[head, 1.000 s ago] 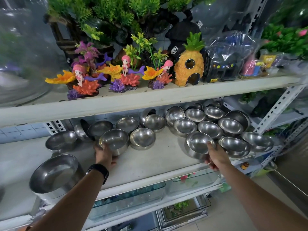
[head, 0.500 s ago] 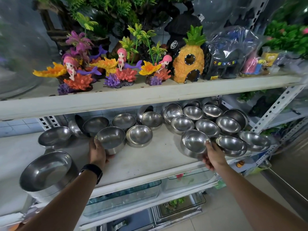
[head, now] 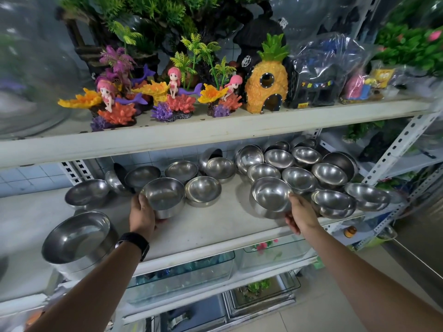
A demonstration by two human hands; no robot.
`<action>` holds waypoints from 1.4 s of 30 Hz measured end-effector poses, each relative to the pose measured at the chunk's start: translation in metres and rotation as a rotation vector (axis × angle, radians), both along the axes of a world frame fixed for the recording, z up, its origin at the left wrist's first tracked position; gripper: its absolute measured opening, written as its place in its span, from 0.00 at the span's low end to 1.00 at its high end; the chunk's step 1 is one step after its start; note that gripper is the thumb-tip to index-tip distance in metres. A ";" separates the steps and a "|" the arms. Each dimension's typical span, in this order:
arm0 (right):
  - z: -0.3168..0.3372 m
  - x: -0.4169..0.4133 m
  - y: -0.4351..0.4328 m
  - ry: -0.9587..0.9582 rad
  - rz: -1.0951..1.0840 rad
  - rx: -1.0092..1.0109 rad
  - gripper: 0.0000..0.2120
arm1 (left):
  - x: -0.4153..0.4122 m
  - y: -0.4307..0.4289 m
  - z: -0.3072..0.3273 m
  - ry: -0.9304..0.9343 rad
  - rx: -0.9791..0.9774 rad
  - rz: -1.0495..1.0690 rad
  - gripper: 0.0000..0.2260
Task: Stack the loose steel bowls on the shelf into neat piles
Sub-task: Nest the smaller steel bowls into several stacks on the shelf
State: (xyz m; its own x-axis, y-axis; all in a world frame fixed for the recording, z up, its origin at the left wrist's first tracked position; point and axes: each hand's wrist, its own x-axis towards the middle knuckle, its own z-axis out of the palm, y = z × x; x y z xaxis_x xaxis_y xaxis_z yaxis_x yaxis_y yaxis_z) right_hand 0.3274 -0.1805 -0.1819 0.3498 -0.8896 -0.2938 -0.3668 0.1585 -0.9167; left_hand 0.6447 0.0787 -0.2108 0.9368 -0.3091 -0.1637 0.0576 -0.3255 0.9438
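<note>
Left hand gripping side of steel bowl. Right hand pinching rim of second bowl, tilting it. More bowls lying behind both hands on shelf.

No legible text, yellow sticker on black bagged ornament, print too small to read

Shiny steel bowl sits upright in the left hand, and a second bowl tilts in the right hand. Loose bowls crowd the shelf behind both, with a big bowl left of the left hand.
</note>
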 end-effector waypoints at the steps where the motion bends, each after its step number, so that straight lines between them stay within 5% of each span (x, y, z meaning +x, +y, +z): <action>1: 0.003 0.003 0.001 0.004 0.003 -0.010 0.16 | -0.002 0.001 0.002 -0.002 0.001 -0.003 0.21; 24: 0.065 0.084 0.043 -0.144 0.251 -0.042 0.18 | -0.039 0.027 0.081 0.024 -0.110 -0.056 0.20; 34: 0.074 0.125 0.072 -0.116 0.418 -0.078 0.23 | -0.039 0.083 0.112 0.056 -0.156 0.084 0.20; 42: 0.081 0.159 0.103 -0.125 0.532 -0.105 0.18 | -0.033 0.137 0.122 -0.018 -0.045 0.191 0.18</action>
State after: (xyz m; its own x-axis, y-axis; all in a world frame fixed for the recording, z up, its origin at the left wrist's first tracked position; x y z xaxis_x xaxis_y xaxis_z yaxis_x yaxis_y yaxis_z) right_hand 0.4860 -0.0773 -0.1013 0.7850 -0.6032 -0.1409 -0.2593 -0.1134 -0.9591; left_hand 0.6120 0.2160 -0.0888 0.9818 -0.1324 -0.1359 0.0966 -0.2674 0.9587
